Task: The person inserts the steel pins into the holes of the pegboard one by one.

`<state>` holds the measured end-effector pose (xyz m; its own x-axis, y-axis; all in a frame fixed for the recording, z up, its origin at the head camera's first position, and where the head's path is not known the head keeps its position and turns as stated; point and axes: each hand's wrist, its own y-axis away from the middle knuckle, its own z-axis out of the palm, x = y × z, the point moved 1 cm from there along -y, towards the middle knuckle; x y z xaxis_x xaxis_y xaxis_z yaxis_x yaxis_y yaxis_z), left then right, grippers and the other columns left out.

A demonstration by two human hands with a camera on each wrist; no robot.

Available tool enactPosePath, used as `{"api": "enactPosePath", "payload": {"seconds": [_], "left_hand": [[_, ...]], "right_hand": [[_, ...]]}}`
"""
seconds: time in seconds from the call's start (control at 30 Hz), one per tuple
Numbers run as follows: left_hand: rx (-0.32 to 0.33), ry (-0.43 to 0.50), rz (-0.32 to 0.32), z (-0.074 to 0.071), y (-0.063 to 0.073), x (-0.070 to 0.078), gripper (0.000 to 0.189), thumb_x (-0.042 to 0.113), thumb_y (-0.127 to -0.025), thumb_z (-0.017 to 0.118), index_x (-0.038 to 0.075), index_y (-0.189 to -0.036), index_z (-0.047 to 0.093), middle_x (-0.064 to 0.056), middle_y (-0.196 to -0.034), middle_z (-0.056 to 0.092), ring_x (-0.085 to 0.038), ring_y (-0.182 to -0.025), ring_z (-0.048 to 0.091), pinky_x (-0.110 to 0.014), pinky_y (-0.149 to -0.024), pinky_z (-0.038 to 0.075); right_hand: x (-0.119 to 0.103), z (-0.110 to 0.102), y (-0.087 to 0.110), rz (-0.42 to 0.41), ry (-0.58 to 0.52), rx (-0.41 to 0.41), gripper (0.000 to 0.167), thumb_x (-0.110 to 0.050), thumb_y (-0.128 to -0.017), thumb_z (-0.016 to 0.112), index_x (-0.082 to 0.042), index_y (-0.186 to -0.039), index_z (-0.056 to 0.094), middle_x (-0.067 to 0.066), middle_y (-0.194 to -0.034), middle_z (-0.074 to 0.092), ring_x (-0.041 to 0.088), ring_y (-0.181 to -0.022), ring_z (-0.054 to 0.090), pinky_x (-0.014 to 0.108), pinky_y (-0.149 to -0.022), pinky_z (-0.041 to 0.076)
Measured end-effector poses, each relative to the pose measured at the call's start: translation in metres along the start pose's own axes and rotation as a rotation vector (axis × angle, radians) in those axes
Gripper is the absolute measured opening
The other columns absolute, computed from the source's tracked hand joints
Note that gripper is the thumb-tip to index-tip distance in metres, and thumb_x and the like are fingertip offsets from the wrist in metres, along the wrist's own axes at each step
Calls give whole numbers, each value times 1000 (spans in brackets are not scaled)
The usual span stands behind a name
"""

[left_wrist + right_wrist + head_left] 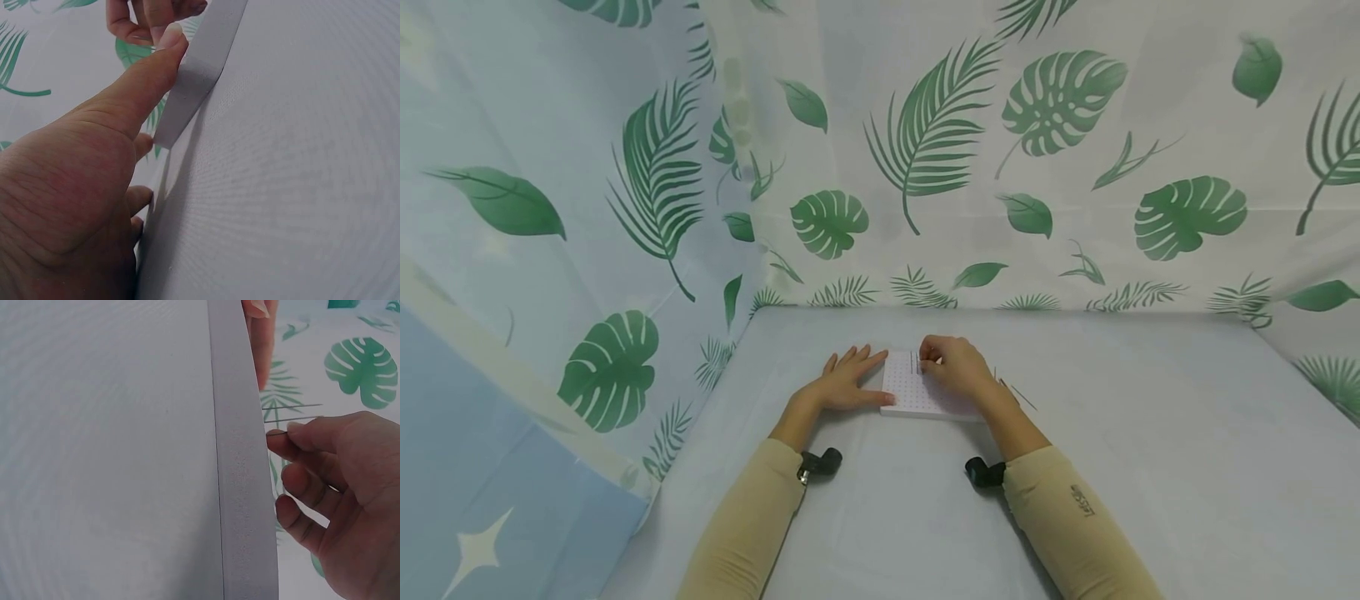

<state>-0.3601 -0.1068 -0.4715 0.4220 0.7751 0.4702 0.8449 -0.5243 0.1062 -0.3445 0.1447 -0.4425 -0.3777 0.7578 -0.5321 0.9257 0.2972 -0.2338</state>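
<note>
A white board (904, 398) with a grid of small dots lies flat on the table. My left hand (841, 385) is spread at its left side, the thumb on the near left corner and the fingertips by the far left corner. Over the board, my right hand (958, 368) pinches a thin dark pin (279, 434) between thumb and index finger, its lower end right at the board's surface. Beside it two slim dark pins (292, 419) stand upright in the board. The palm and forearm cover the board's right part in the head view.
Several thin dark sticks (1024, 397) show just past the board's right side, partly behind the right forearm. A pale cloth covers the table (1150, 433). Leaf-print curtains (940, 250) hang behind and at the left. Black wrist cameras (985, 472) jut inward from both sleeves.
</note>
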Motion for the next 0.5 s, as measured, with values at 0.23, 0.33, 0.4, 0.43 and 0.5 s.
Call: {"api": "enactPosePath", "payload": {"seconds": [0.23, 0.33, 0.4, 0.43, 0.5], "left_hand": [[5, 12, 0, -2, 2, 3, 100, 74, -87, 66, 30, -167, 25, -13, -176, 10, -38, -163, 2, -63, -129, -4], [9, 11, 1, -2, 2, 2, 99, 73, -87, 66, 30, -167, 26, -13, -176, 10, -38, -163, 2, -63, -129, -4], [6, 9, 1, -2, 2, 2, 99, 73, -88, 66, 30, -167, 25, -12, -176, 10, -38, -163, 2, -62, -129, -4], [5, 8, 2, -2, 2, 2, 99, 73, -88, 66, 30, -167, 25, -13, -176, 10, -38, -163, 2, -63, -129, -4], [4, 10, 9, -2, 2, 2, 99, 74, -88, 66, 30, -167, 26, -13, -176, 10, -39, -163, 2, -63, -128, -4]], "right_hand": [[-3, -1, 0, 23, 19, -6, 5, -16, -97, 73, -16, -94, 69, 4, -100, 78, 23, -93, 71, 47, -83, 55], [-4, -1, 0, 21, 18, -3, 4, -16, -96, 73, -16, -94, 70, 4, -99, 78, 23, -91, 70, 47, -83, 55], [-4, -2, 1, 24, 14, -3, 3, -16, -96, 73, -15, -95, 71, 4, -98, 77, 22, -90, 69, 46, -82, 55], [-4, -2, 1, 27, 11, -3, 3, -16, -96, 73, -14, -95, 71, 4, -97, 77, 22, -90, 69, 45, -82, 55], [-3, -2, 2, 29, 5, 0, 3, -15, -96, 73, -12, -95, 72, 5, -96, 77, 21, -89, 69, 45, -82, 55]]}}
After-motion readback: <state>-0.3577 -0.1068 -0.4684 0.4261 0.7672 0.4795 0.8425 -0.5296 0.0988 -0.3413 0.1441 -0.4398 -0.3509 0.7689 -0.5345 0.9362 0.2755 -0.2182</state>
